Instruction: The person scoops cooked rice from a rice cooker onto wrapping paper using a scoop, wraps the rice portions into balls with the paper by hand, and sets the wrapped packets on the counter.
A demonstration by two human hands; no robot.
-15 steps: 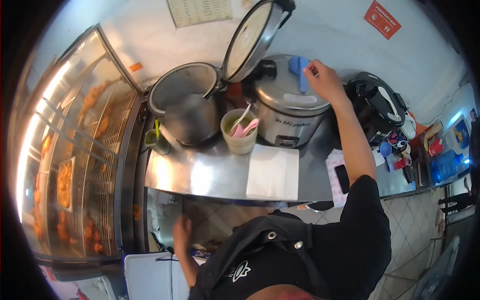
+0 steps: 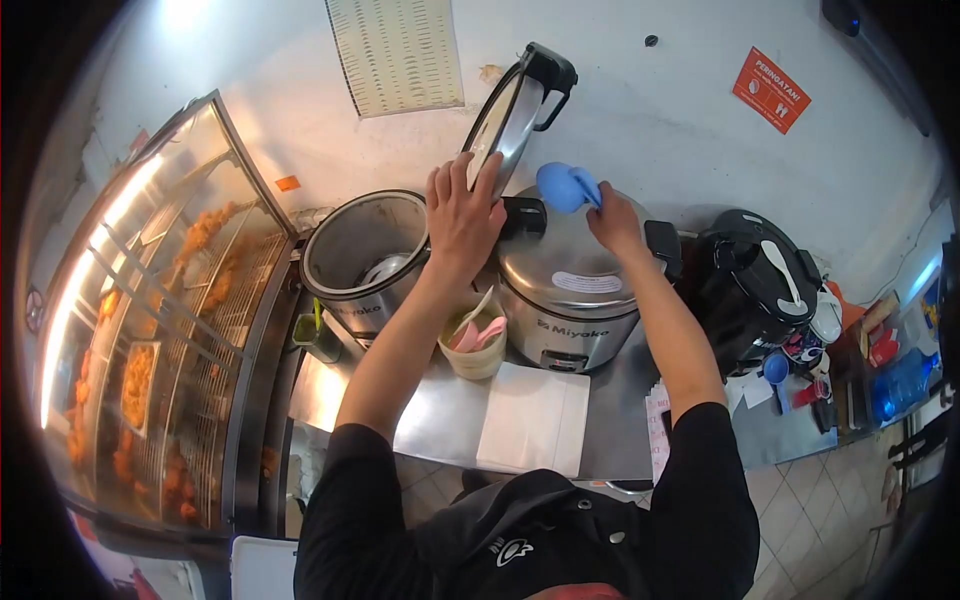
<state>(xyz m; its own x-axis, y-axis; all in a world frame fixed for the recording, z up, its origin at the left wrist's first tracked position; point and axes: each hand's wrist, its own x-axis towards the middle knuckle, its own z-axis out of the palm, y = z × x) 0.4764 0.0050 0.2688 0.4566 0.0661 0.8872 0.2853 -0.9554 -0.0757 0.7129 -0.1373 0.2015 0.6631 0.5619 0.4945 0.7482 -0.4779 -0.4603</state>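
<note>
My right hand [image 2: 615, 222] grips the handle of a blue scoop [image 2: 565, 187] above the closed large Miyako rice cooker [image 2: 572, 300]. My left hand [image 2: 465, 215] is raised with fingers spread at the raised lid [image 2: 515, 125] of the other Miyako cooker [image 2: 362, 250], on the left. That cooker stands open, and a metal pot bottom shows inside it. Between the two cookers sits a cream tub [image 2: 473, 360] with pink and white spoons in it. White paper sheets [image 2: 533, 420] lie on the metal counter in front.
On the far left a lit glass cabinet [image 2: 235, 320] holds fried food. A small green cup [image 2: 318, 340] stands beside the left cooker. To the right is a black cooker [image 2: 750, 270] with a white paddle, beside a blue cup [image 2: 776, 368] and a large blue bottle [image 2: 905, 385].
My left hand has come up from below the counter to the raised lid. My right hand has lifted the blue scoop off the closed cooker's lid. The dark blurred pot at the left cooker is gone.
</note>
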